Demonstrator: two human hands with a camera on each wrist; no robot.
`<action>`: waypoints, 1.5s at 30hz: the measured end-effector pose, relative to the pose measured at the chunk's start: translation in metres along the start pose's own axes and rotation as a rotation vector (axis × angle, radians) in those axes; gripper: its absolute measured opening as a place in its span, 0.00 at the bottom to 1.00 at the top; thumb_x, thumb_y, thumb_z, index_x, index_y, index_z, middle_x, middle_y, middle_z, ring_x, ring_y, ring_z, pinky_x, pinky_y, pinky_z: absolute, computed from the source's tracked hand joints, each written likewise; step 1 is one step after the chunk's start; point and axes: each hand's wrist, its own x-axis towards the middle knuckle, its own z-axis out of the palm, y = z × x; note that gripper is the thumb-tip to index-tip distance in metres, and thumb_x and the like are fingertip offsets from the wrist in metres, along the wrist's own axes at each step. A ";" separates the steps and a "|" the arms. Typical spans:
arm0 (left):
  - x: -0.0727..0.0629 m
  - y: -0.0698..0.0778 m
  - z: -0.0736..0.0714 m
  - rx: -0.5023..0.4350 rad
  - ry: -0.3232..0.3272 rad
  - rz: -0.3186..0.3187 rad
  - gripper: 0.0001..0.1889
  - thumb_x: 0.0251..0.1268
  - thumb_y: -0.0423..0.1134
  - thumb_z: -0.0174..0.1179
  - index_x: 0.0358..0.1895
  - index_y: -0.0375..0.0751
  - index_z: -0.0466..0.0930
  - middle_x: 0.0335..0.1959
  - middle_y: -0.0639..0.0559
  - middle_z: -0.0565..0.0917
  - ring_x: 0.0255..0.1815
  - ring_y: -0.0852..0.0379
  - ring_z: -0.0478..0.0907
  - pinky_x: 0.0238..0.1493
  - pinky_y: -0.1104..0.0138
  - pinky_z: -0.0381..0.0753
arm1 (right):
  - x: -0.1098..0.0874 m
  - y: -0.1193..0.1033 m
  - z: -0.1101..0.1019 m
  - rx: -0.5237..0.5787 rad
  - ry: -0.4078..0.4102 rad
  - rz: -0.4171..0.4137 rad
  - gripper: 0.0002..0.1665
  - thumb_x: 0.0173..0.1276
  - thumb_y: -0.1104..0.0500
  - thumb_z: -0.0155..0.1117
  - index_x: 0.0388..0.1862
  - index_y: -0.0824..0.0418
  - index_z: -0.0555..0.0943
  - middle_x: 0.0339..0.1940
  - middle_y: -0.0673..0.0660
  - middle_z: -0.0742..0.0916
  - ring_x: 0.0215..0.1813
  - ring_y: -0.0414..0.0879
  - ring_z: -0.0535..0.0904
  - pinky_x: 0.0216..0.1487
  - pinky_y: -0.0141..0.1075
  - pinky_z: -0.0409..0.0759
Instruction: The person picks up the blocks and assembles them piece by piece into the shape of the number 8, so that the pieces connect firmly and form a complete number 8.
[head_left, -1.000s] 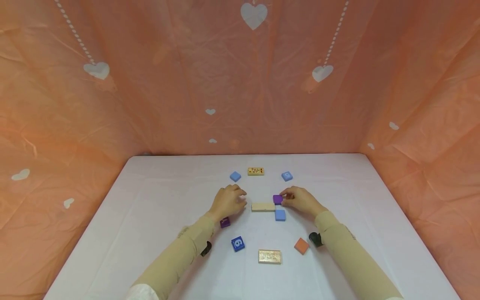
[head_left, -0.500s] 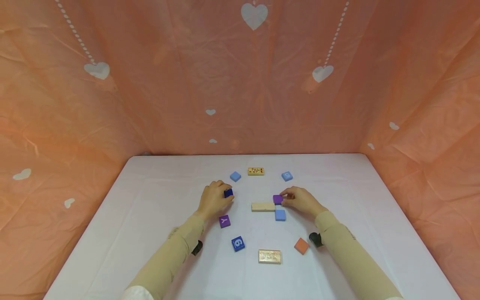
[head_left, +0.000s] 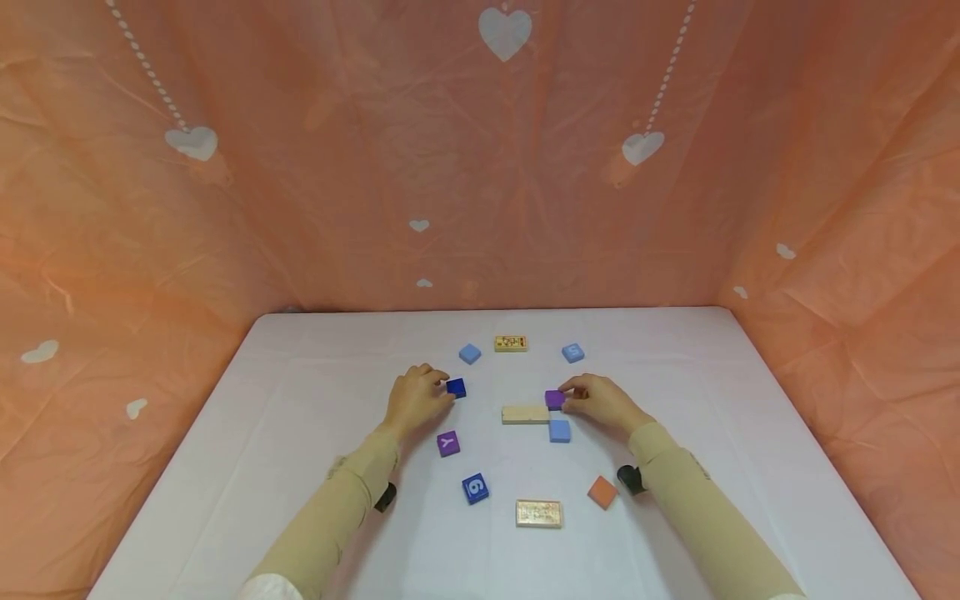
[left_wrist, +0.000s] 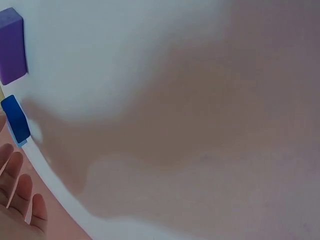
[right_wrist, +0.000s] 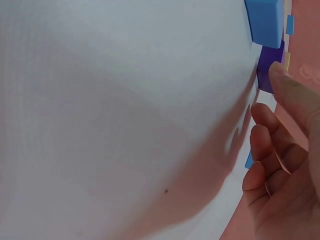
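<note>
In the head view my left hand (head_left: 416,398) is beside a dark blue tile (head_left: 456,388), its fingertips at the tile's left edge. The tile lies flat on the table. In the left wrist view the dark blue tile (left_wrist: 16,119) sits above the loosely bent fingers; the thumb is mostly out of frame. My right hand (head_left: 603,402) pinches a purple tile (head_left: 554,400) by its right end, thumb on the near side. A cream block (head_left: 525,414) and a light blue tile (head_left: 559,431) lie close to that purple tile.
On the white table (head_left: 300,400) also lie a purple Y tile (head_left: 447,443), a blue 6 tile (head_left: 475,488), an orange tile (head_left: 602,492) and a gold block (head_left: 538,513). Toward the back are two light blue tiles and a yellow patterned block (head_left: 511,343). Orange curtains surround the table.
My left hand has moved left from the middle, set the dark blue tile down, and drawn its fingers back to the tile's left edge. My right hand has stayed at the purple tile.
</note>
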 end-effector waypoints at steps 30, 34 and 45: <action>0.003 0.004 0.003 0.012 -0.049 0.017 0.13 0.51 0.43 0.67 0.40 0.43 0.85 0.35 0.51 0.85 0.37 0.51 0.77 0.40 0.58 0.72 | -0.001 0.000 0.001 -0.003 0.012 -0.024 0.17 0.62 0.56 0.64 0.50 0.56 0.81 0.36 0.52 0.81 0.39 0.45 0.73 0.46 0.40 0.73; 0.004 0.008 0.005 0.002 -0.062 0.022 0.13 0.51 0.43 0.67 0.40 0.44 0.85 0.35 0.51 0.85 0.37 0.52 0.76 0.41 0.59 0.72 | -0.002 -0.001 0.001 -0.009 0.014 -0.035 0.16 0.62 0.56 0.64 0.50 0.56 0.81 0.36 0.52 0.82 0.39 0.45 0.73 0.46 0.40 0.73; 0.006 0.021 0.008 -0.028 -0.105 0.043 0.12 0.52 0.42 0.66 0.40 0.44 0.85 0.33 0.52 0.85 0.37 0.54 0.76 0.43 0.58 0.70 | -0.002 -0.002 -0.001 -0.015 0.013 -0.040 0.17 0.63 0.56 0.63 0.51 0.57 0.80 0.36 0.53 0.82 0.40 0.46 0.73 0.48 0.42 0.73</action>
